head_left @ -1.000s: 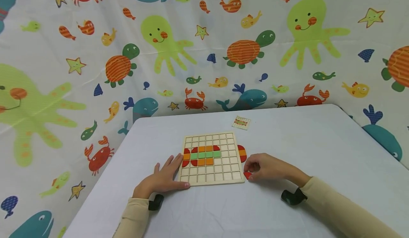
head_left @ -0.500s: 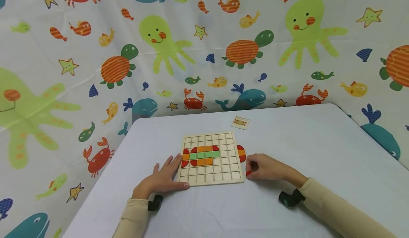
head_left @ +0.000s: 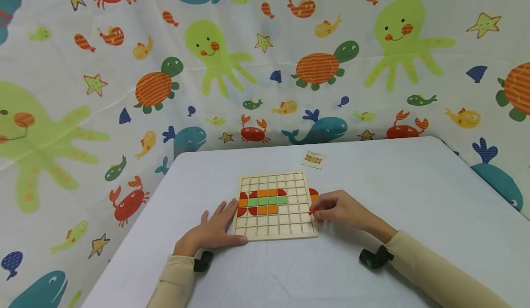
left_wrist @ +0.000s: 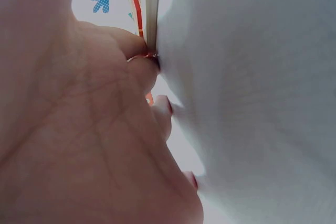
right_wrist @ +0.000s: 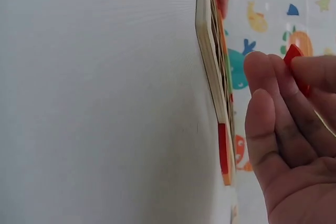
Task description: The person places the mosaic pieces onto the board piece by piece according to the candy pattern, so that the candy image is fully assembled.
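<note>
A wooden grid board (head_left: 298,228) lies on the white table, with red curved tiles, orange squares and a row of green squares (head_left: 262,201) in its left and middle cells. My left hand (head_left: 212,232) rests at its left side, fingers spread, index finger and thumb at the board's edge. In my right hand (head_left: 343,210), thumb and finger pinch a small red tile (right_wrist: 295,59) with a curved side. That hand is raised over the board's right edge, its other fingers loosely extended in the right wrist view.
Beside the board's right edge lie red and orange tiles (head_left: 313,192), partly hidden behind my right hand. Beyond the board is a small pattern card (head_left: 313,159). A curtain (head_left: 248,41) printed with sea animals hangs behind the table.
My right hand has picked the red tile up from beside the board's lower right corner and moved it up and left over the board's edge. My left hand has stayed put.
</note>
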Demonstrator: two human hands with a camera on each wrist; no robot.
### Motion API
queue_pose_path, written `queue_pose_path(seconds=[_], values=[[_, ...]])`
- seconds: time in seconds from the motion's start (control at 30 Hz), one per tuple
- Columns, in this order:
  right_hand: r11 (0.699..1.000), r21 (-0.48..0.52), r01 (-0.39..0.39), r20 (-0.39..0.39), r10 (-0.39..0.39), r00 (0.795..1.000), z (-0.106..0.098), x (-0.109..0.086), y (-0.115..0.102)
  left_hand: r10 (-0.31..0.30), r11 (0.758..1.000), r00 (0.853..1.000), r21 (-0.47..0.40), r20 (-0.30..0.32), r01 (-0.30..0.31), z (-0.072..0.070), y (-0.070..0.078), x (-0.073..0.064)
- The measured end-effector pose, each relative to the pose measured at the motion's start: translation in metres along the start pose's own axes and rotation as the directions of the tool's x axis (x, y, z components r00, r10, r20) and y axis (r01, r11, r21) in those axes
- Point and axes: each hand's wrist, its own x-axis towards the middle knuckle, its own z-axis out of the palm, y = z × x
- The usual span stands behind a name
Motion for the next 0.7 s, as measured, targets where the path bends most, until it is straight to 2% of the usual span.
queue_pose_path(seconds=[0.33, 0.53, 0.7], values=[[1.0, 0.018, 0.018, -0.027, -0.018, 0.999, 0.009, 0.022, -0.003, -0.016, 1.0, 1.0, 0.01, -0.001, 0.017, 0.001, 0.0, -0.001], [1.0, -0.02, -0.024, -0.087, 0.022, 0.996, 0.015, 0.039, -0.011, -0.015, 1.0, 1.0, 0.007, -0.003, 0.015, -0.001, 0.003, -0.003], [0.998, -0.006, -0.064, -0.122, 0.063, 0.99, 0.023, 0.055, -0.018, -0.015, 1.0, 1.0, 0.001, -0.007, 0.015, 0.001, 0.002, -0.002]])
